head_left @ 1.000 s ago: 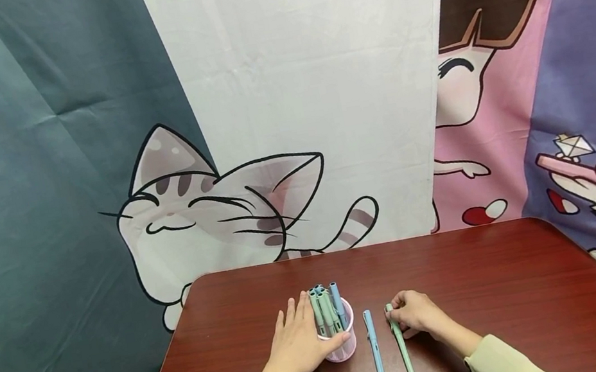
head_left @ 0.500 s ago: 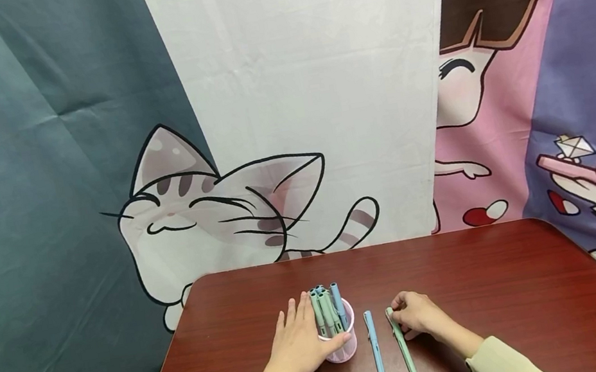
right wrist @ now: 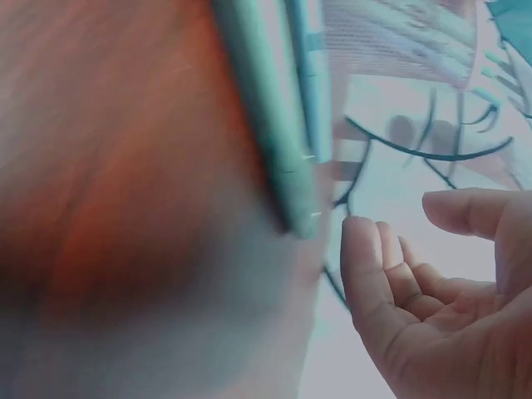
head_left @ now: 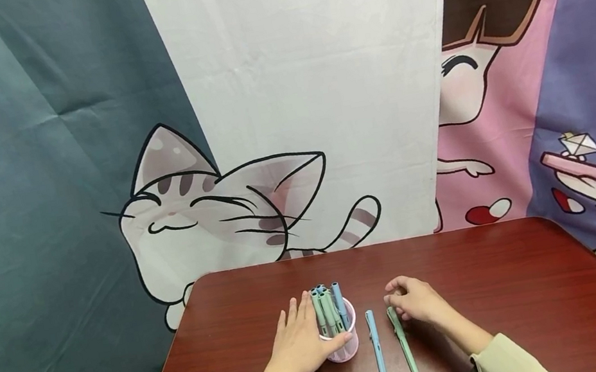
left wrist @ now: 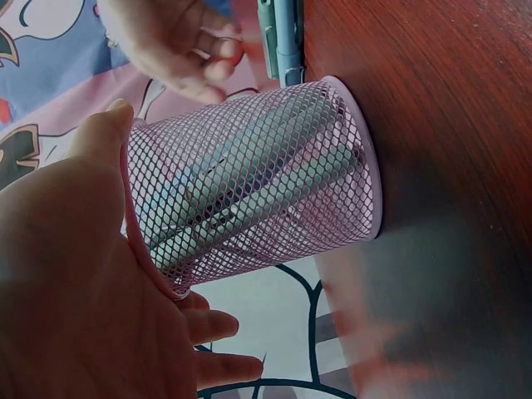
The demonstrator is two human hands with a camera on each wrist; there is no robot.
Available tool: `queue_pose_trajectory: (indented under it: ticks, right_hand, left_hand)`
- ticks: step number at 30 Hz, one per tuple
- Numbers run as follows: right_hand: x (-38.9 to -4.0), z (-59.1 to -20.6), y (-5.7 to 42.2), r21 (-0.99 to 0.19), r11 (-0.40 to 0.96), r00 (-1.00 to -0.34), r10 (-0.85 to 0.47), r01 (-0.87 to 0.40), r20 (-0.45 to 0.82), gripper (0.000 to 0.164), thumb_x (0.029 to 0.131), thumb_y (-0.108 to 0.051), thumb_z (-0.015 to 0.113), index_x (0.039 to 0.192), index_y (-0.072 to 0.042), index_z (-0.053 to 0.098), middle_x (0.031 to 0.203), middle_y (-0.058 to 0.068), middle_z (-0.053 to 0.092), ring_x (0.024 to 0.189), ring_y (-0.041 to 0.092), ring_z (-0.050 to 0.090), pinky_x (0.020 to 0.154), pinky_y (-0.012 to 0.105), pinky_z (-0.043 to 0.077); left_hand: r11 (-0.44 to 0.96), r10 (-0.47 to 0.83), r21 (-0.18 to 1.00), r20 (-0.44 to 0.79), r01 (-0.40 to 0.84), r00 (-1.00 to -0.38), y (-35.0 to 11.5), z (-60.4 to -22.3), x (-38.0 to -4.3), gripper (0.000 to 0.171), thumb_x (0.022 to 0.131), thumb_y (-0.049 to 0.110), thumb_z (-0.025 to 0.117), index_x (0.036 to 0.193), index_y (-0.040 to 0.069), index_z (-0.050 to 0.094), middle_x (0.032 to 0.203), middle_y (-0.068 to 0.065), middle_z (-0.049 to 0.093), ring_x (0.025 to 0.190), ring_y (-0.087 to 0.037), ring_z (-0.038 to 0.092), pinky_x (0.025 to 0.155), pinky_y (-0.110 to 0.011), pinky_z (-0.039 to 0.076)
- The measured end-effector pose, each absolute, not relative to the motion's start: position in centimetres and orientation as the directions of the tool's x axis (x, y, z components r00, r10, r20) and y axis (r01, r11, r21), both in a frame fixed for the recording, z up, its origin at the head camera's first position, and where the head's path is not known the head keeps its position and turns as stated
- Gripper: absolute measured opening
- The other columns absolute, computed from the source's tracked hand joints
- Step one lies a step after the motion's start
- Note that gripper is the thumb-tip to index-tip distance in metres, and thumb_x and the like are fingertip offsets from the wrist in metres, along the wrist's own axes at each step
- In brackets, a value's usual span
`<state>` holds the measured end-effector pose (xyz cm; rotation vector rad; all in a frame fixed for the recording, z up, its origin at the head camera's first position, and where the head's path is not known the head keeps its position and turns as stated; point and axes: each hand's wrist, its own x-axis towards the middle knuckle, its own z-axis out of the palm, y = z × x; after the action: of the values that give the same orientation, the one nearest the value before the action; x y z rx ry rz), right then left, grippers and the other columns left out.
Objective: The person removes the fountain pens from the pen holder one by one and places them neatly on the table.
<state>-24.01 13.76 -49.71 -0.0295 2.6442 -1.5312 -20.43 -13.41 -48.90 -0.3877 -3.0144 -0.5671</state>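
Left hand point(head_left: 298, 345): rested against the cup point(head_left: 345, 353), spread wide, with straight fingers along its outer side and the thumb across its near rim.
Right hand point(head_left: 417, 300): hovered by the far end of the green pen point(head_left: 405, 348), loosely curved, with a gap between thumb and forefinger; hung apart from the pen in the right wrist view.
Green pen: lay on the table point(head_left: 462, 264), running from just below the right fingers back toward the body, with its clip on the side facing the left hand.
Blue pen point(head_left: 378, 352): lay between the hands, nearly parallel to the green pen, touching neither that nor the cup.
Cup: stood upright just beside the left palm, on the side toward the right hand; showed pink mesh.
Cup pens point(head_left: 326, 313): stood bunched inside, green nearest the left fingers, with blue toward the right hand.
Sleeves point(head_left: 515, 359): reached near both wrists, pale.
Backdrop point(head_left: 316, 79): hung beyond both hands, printed with a striped cat ahead of the left.
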Motion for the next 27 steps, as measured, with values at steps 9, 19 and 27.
queue_pose_trajectory:
  ticks: [9,19,27]
  right_hand:
    - [-24.3,-47.7,13.4,-0.95,0.313,-0.996,-0.087,-0.008,-0.02,0.024,0.094,-0.01,0.069,0.115,0.002,0.067,0.098,0.016,0.07,0.09,0.027,0.071,0.077,0.041,0.061]
    - [-24.1,-47.1,11.7,-0.976,0.197,-0.989,-0.128,-0.096,0.071,0.037,0.096,-0.017,0.07,0.128,0.001,0.063,0.116,0.016,0.068,0.104,0.026,0.068,0.09,0.044,0.058]
    - [-24.0,-46.9,10.0,-0.976,0.163,-0.977,-0.179,-0.146,0.116,0.039,0.095,-0.018,0.072,0.129,-0.002,0.064,0.12,0.015,0.068,0.107,0.022,0.067,0.09,0.037,0.058]
  left_hand:
    - [0.902,0.233,0.352,0.084,0.248,-0.969,-13.4,-49.0,-20.6,0.119,0.078,0.084,0.058,0.156,-0.002,0.032,0.162,-0.019,0.034,0.15,-0.042,0.029,0.119,-0.062,0.023]
    - [0.905,0.232,0.351,0.068,0.241,-0.97,-13.3,-48.7,-20.3,0.12,0.078,0.085,0.056,0.156,-0.003,0.032,0.162,-0.018,0.033,0.15,-0.042,0.029,0.119,-0.062,0.023]
    - [0.909,0.234,0.337,0.074,0.245,-0.969,-13.3,-48.6,-20.4,0.12,0.078,0.086,0.055,0.156,-0.003,0.033,0.162,-0.017,0.033,0.149,-0.042,0.029,0.119,-0.061,0.023]
